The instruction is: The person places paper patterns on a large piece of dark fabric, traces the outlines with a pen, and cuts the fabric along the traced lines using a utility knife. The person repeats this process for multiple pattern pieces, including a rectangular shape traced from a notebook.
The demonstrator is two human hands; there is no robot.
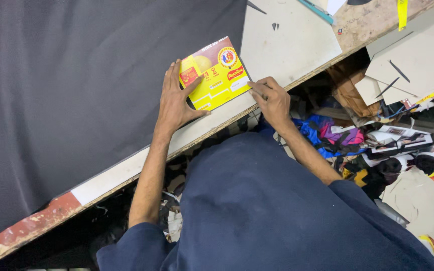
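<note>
Both hands are down on the work: your left hand (176, 100) lies flat and spread, fingers pressing the near-left corner of the yellow printed card (215, 74), thumb angled across it. Your right hand (272, 100) is curled at the card's right edge, fingers bunched as if pinching something thin; what it grips is too small to make out. The card lies tilted at the near edge of the bench (126, 170), partly over the dark grey cloth (76, 85) that covers the left side, partly over a pale grey board (292, 40). Both forearms reach up from your navy sleeves. Beyond the bench edge on the right, cardboard offcuts (418, 60) and a jumble of coloured scraps (337, 135) pile up, cut off by the frame.
</note>
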